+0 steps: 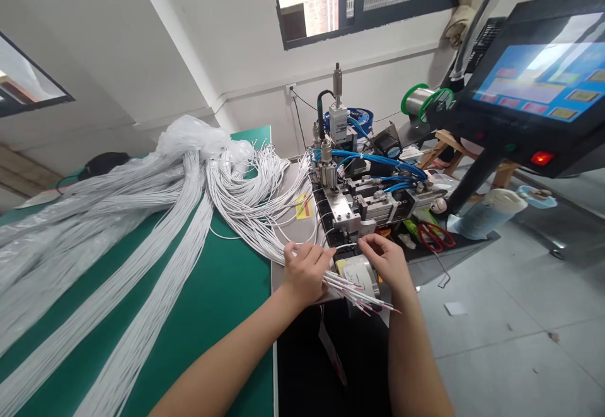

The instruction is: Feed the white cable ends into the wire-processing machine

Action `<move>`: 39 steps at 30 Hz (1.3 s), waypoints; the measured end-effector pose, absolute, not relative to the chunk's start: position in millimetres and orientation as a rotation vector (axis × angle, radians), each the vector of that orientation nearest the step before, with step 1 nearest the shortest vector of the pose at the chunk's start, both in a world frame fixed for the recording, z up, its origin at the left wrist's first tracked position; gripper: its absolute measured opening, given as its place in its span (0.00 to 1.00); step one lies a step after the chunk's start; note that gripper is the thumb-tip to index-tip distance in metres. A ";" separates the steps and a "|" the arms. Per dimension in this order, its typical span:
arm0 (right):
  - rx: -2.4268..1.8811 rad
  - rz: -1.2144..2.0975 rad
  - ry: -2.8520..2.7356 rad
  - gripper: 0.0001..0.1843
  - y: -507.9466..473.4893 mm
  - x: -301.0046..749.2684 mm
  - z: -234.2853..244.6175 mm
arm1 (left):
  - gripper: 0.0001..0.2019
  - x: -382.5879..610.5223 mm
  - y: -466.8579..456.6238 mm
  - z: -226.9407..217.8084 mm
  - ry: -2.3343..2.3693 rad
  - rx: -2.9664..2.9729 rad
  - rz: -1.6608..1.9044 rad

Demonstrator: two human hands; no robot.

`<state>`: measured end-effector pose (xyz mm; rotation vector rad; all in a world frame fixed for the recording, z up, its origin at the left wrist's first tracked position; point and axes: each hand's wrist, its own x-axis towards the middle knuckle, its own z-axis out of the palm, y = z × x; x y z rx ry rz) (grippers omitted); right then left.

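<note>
My left hand [307, 272] is closed around a bundle of white cables [347, 289], whose stripped ends with reddish tips stick out to the right below it. Between my two hands runs a single white cable [346, 245]. My right hand [385, 261] pinches its end between thumb and fingertips, just in front of the machine's metal head [344, 209]. Under the cables, partly covered, sits a round metal part with a pale label [362, 273]. The bundle trails back left to a large coiled heap of white cables [250, 196].
More long cable bundles in clear plastic [189, 137] lie across the green table [231, 322]. Blue air hoses [397, 164] cross the machine. At right are a touchscreen panel [543, 83], a green-rimmed wire spool [418, 102], red-handled scissors [435, 235] and a plastic jug [491, 212].
</note>
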<state>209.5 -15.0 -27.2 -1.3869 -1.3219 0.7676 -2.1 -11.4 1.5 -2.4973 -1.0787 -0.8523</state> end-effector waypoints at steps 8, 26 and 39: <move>-1.219 1.020 -1.236 0.15 -0.4 205.2 -32.0 | 0.13 -1.5 -11.3 3.2 -1.127 -2.498 -0.790; -1.240 1.076 -1.012 0.22 -10.1 215.8 -54.6 | 0.15 0.2 -10.8 1.9 -1.227 -2.474 -0.815; -1.201 0.935 -1.449 0.12 -48.2 225.1 -2.3 | 0.13 1.2 -11.1 8.1 -1.164 -2.439 -0.935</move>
